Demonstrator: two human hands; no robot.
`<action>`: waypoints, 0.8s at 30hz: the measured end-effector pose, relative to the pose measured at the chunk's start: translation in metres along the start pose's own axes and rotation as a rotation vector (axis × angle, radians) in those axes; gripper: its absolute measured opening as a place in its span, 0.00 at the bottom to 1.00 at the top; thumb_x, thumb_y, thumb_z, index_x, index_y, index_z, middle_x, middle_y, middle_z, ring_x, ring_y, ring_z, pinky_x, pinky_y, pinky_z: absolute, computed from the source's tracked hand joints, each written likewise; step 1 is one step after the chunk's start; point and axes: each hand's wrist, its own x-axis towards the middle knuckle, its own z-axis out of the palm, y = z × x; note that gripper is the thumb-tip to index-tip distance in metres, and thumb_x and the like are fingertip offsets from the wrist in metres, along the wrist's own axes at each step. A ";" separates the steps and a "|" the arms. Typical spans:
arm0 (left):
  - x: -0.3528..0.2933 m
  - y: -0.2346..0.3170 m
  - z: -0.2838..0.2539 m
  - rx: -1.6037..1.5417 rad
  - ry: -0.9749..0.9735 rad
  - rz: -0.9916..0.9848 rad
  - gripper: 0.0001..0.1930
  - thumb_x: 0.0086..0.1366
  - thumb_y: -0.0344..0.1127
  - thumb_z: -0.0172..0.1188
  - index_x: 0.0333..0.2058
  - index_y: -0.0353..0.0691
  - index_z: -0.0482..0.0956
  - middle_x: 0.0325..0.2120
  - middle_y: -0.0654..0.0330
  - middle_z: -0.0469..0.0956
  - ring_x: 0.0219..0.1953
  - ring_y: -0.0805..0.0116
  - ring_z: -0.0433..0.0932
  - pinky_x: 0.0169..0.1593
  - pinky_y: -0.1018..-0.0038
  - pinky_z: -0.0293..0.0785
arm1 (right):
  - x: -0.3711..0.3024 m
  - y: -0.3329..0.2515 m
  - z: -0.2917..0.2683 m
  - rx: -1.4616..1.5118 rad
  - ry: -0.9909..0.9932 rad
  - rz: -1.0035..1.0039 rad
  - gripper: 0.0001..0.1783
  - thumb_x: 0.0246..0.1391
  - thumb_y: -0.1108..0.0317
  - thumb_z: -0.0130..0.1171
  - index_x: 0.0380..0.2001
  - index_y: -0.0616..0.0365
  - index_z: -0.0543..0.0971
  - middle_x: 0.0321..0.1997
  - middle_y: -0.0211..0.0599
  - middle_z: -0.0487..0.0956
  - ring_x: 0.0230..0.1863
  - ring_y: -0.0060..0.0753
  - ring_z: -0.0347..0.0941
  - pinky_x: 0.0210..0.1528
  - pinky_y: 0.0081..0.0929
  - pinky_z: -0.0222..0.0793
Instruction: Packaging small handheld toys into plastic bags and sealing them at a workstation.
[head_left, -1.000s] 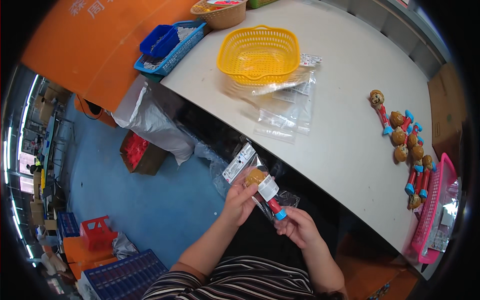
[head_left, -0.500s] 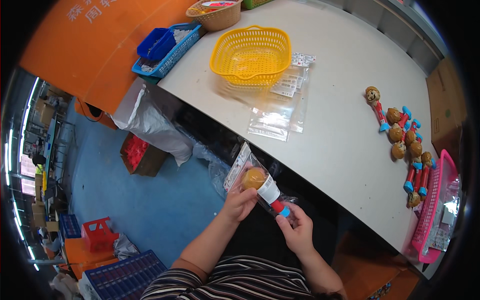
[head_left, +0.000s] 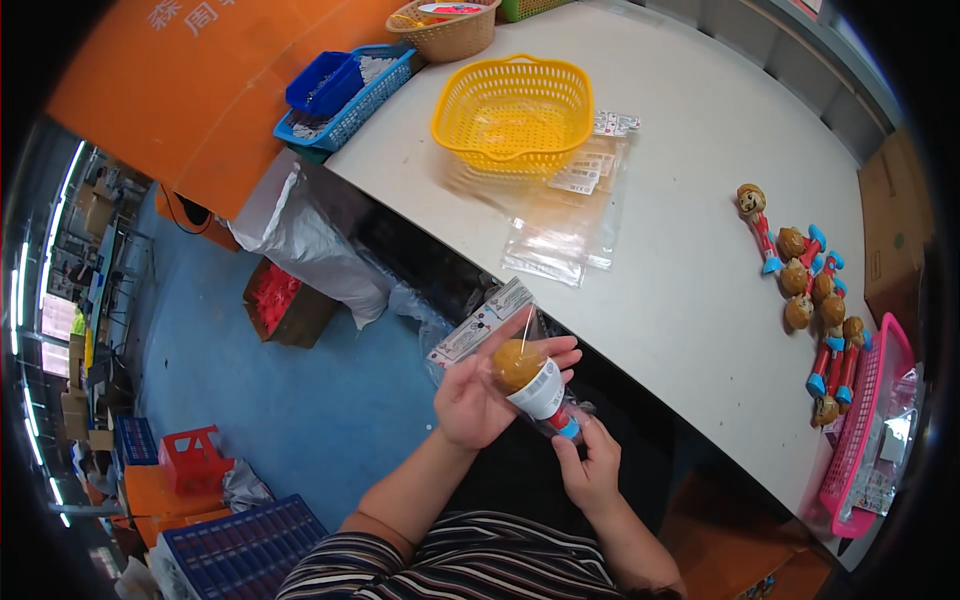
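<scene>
A bagged toy figure [head_left: 517,366] with a round brown head, red shaft and blue end is tilted in front of my body, below the table edge. Its clear plastic bag [head_left: 482,325] has a printed header strip, and a white label [head_left: 541,392] wraps the figure's middle. My right hand [head_left: 592,464] pinches the blue end through the plastic. Behind the head and bag lies my left hand [head_left: 472,408], palm up with fingers stretched out and apart; part of it is hidden. Several similar unbagged toy figures [head_left: 797,278] lie at the table's right side.
A yellow basket [head_left: 512,160] stands on the table [head_left: 680,270], with flat clear bags [head_left: 560,235] beside it. A pink basket [head_left: 855,450] sits at the right edge, near a cardboard box [head_left: 897,225]. Blue baskets [head_left: 375,110] are at far left; a box of red pieces [head_left: 290,310] is on the floor.
My left hand has let go of its pinch on the bag and spread its fingers behind the figure's head. My right hand keeps its hold on the blue end.
</scene>
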 end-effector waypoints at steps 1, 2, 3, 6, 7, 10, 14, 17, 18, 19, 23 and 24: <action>0.000 -0.002 -0.001 0.000 0.000 0.000 0.39 0.65 0.54 0.45 0.68 0.37 0.49 0.62 0.29 0.58 0.64 0.34 0.60 0.67 0.45 0.54 | 0.000 0.002 0.002 0.005 0.001 0.009 0.20 0.52 0.73 0.65 0.47 0.68 0.74 0.40 0.45 0.79 0.35 0.31 0.78 0.38 0.21 0.72; 0.001 -0.004 -0.002 -0.008 0.044 0.002 0.36 0.66 0.51 0.46 0.67 0.36 0.51 0.60 0.31 0.61 0.63 0.36 0.63 0.66 0.47 0.57 | 0.001 0.003 0.006 0.005 0.001 0.009 0.20 0.52 0.73 0.65 0.47 0.68 0.74 0.40 0.45 0.79 0.35 0.31 0.78 0.38 0.21 0.72; 0.000 -0.005 -0.004 -0.015 0.088 0.004 0.34 0.68 0.48 0.48 0.66 0.36 0.53 0.58 0.34 0.64 0.62 0.39 0.65 0.65 0.49 0.61 | 0.003 0.003 0.011 0.063 0.036 0.020 0.22 0.53 0.74 0.64 0.50 0.68 0.72 0.41 0.45 0.79 0.36 0.31 0.79 0.39 0.21 0.73; -0.006 -0.013 -0.011 0.286 0.272 -0.018 0.27 0.69 0.39 0.51 0.63 0.36 0.57 0.53 0.43 0.70 0.57 0.45 0.72 0.60 0.54 0.69 | 0.007 0.003 0.011 0.319 0.008 0.188 0.26 0.55 0.76 0.62 0.56 0.67 0.66 0.42 0.47 0.80 0.37 0.33 0.80 0.41 0.22 0.75; -0.007 -0.012 -0.015 0.149 0.335 -0.037 0.22 0.69 0.33 0.53 0.59 0.36 0.61 0.47 0.51 0.75 0.52 0.52 0.77 0.55 0.58 0.75 | 0.008 0.004 0.009 0.524 -0.059 0.342 0.29 0.56 0.76 0.61 0.59 0.66 0.63 0.42 0.48 0.80 0.38 0.34 0.81 0.42 0.23 0.77; -0.008 -0.013 -0.030 0.246 0.427 0.002 0.20 0.69 0.34 0.54 0.56 0.35 0.64 0.45 0.51 0.76 0.50 0.54 0.78 0.55 0.58 0.75 | 0.017 0.009 0.001 0.727 -0.227 0.505 0.28 0.61 0.69 0.56 0.61 0.66 0.62 0.44 0.53 0.79 0.37 0.36 0.81 0.41 0.27 0.79; -0.010 -0.005 -0.039 0.195 0.397 -0.039 0.17 0.69 0.32 0.54 0.53 0.33 0.67 0.44 0.49 0.77 0.48 0.55 0.79 0.55 0.57 0.76 | 0.028 0.012 -0.003 0.768 -0.191 0.639 0.21 0.68 0.63 0.45 0.55 0.69 0.71 0.37 0.50 0.82 0.37 0.37 0.82 0.41 0.27 0.80; -0.011 -0.003 -0.048 0.185 0.377 -0.049 0.16 0.68 0.30 0.54 0.52 0.32 0.68 0.45 0.47 0.76 0.51 0.53 0.78 0.57 0.55 0.75 | 0.031 0.010 0.003 0.700 -0.123 0.610 0.18 0.68 0.65 0.47 0.47 0.71 0.77 0.36 0.47 0.82 0.38 0.36 0.82 0.42 0.27 0.80; -0.009 -0.003 -0.048 0.184 0.376 -0.049 0.16 0.68 0.30 0.54 0.52 0.32 0.68 0.45 0.47 0.76 0.51 0.53 0.78 0.57 0.55 0.75 | 0.030 0.011 0.007 0.672 -0.085 0.590 0.17 0.67 0.66 0.49 0.46 0.71 0.77 0.37 0.47 0.82 0.38 0.35 0.82 0.42 0.27 0.80; -0.005 -0.002 -0.048 0.129 0.417 0.005 0.16 0.68 0.29 0.54 0.52 0.32 0.68 0.45 0.47 0.76 0.52 0.52 0.76 0.58 0.53 0.73 | 0.027 0.012 0.011 0.694 -0.031 0.597 0.15 0.66 0.68 0.51 0.44 0.72 0.78 0.38 0.46 0.82 0.39 0.34 0.81 0.43 0.26 0.79; 0.001 -0.012 -0.060 -0.020 0.481 0.111 0.17 0.67 0.26 0.53 0.54 0.34 0.66 0.48 0.47 0.75 0.57 0.51 0.72 0.60 0.53 0.71 | 0.015 0.013 0.033 0.609 0.073 0.445 0.15 0.66 0.68 0.52 0.45 0.70 0.78 0.40 0.45 0.82 0.40 0.32 0.81 0.45 0.25 0.78; 0.003 -0.015 -0.064 -0.057 0.487 0.133 0.19 0.67 0.25 0.54 0.55 0.36 0.65 0.49 0.47 0.73 0.57 0.52 0.72 0.59 0.54 0.72 | 0.013 0.013 0.036 0.609 0.070 0.445 0.15 0.66 0.68 0.52 0.45 0.70 0.78 0.40 0.45 0.82 0.40 0.32 0.81 0.45 0.25 0.78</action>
